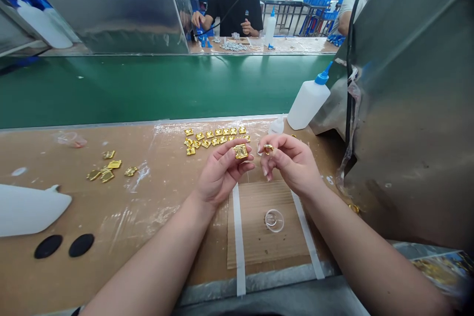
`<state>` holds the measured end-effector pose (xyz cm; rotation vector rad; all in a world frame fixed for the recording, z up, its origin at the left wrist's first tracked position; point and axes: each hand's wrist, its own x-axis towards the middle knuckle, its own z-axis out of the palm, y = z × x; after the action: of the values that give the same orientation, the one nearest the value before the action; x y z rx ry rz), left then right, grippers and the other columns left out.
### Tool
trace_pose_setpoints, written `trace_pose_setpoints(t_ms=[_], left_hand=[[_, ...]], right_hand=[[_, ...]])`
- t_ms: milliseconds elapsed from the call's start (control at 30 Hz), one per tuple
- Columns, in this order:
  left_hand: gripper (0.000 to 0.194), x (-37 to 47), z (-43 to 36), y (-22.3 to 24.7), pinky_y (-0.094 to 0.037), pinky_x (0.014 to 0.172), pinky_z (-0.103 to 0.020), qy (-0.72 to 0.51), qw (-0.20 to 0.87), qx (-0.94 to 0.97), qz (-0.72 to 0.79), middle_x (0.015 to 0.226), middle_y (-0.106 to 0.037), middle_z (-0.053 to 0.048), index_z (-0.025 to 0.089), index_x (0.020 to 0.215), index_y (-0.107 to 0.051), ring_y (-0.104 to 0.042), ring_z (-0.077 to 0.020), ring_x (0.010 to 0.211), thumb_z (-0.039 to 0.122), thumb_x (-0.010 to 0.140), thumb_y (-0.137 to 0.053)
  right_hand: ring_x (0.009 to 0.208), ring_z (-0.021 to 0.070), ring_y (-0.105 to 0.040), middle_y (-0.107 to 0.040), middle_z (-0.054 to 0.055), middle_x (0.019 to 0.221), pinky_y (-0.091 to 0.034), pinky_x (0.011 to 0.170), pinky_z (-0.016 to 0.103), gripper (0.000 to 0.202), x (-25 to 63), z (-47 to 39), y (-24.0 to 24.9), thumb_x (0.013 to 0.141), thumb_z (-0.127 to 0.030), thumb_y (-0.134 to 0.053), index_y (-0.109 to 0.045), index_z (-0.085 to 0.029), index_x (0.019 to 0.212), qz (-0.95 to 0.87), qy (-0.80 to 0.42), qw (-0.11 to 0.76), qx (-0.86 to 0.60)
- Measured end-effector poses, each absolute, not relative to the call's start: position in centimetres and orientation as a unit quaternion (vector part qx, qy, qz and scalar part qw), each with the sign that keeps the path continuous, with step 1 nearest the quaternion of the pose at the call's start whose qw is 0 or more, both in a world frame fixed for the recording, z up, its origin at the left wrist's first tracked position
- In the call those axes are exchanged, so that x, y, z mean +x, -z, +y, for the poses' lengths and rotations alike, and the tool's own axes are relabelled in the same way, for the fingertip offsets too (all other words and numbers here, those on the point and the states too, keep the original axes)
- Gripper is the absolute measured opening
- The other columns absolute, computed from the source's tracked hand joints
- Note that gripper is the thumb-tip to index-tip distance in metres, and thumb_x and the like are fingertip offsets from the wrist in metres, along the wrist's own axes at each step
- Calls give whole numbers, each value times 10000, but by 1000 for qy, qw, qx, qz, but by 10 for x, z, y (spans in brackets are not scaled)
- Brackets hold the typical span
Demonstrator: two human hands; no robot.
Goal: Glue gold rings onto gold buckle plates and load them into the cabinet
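Between the thumb and fingers of my left hand is a square gold piece, its patterned face toward the camera. To its right, my right hand pinches a smaller gold piece; the two pieces are apart. Rows of gold pieces lie on the table just beyond my hands, and a loose group of gold pieces lies at the left. Below my hands a small clear round cup stands on a taped cardboard sheet.
A white bottle with a blue nozzle stands behind my right hand. Two black discs and a white object lie at left. A green belt crosses beyond the table. A person sits opposite. Metal panels flank both sides.
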<state>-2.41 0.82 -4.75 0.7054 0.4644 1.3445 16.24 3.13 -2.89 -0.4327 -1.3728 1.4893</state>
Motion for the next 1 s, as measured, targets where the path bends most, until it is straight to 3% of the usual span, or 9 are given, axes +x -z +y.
trace_pose_setpoints(t_ms=[167, 333, 667, 1000], left_hand=[[336, -23, 9, 50, -642, 779, -224, -605, 687, 339, 219, 1011, -778, -52, 218, 1067, -799, -742, -142, 853, 378, 800, -925], [288, -18, 11, 53, -629, 908, -287, -613, 642, 385, 252, 1039, -796, -67, 221, 1103, -806, -753, -160, 918, 346, 855, -882], [277, -15, 12, 53, -634, 935, -322, -629, 601, 393, 297, 1045, -805, -65, 230, 1098, -815, -756, -182, 961, 336, 851, -883], [255, -15, 11, 54, -651, 928, -319, -613, 603, 406, 308, 1088, -796, -63, 244, 1078, -825, -748, -182, 989, 329, 846, -887]], right_hand=[[563, 83, -620, -657, 5, 817, -516, 465, 212, 223, 161, 31, 32, 974, -369, -738, -681, -193, 849, -558, -623, 515, -187], [490, 62, -510, -549, -48, 604, -441, 461, 201, 344, 157, 32, 36, 960, -457, -746, -656, -185, 771, -540, -642, 503, -209], [546, 75, -536, -568, -34, 677, -469, 469, 199, 305, 153, 34, 35, 970, -474, -727, -703, -186, 874, -537, -664, 466, -233], [502, 76, -435, -511, -56, 582, -339, 457, 220, 328, 156, 35, 39, 989, -496, -695, -665, -194, 863, -578, -612, 468, -269]])
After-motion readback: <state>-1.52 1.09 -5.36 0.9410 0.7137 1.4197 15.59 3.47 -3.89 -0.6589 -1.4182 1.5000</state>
